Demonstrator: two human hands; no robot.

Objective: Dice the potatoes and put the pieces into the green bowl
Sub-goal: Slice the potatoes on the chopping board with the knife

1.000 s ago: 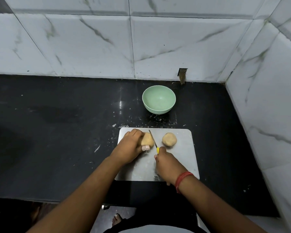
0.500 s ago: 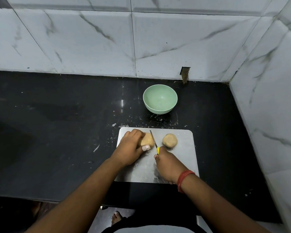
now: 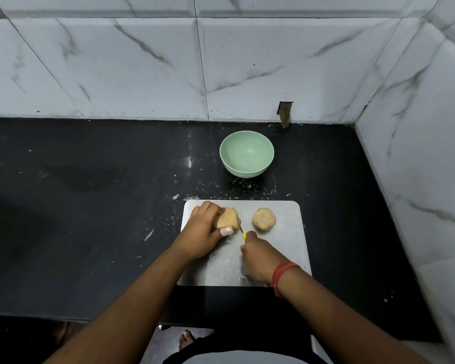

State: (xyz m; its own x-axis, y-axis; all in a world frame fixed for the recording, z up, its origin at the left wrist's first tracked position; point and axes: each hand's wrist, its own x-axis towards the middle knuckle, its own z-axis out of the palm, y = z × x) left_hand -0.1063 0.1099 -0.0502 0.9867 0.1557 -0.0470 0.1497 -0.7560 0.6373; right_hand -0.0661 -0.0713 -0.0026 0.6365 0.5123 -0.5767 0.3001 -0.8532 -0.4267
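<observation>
Two peeled potatoes are seen on a grey cutting board [image 3: 286,248] laid on a black stone counter [image 3: 90,206] speckled with pale crumbs; white marble-veined wall tiles [image 3: 142,61] close the counter at the back and on the right. Beyond the board's far edge stands the green bowl [image 3: 247,154], with nothing seen inside. The potato at the board's far left [image 3: 227,218] is gripped by the left hand [image 3: 201,232], fingers curled over it. A yellow-handled knife [image 3: 241,229] is clenched in the right hand [image 3: 259,260], its blade set against that potato's right side. The second potato [image 3: 264,218] lies untouched to the right. Compared with half a second ago, the blade is seen lower against the potato.
</observation>
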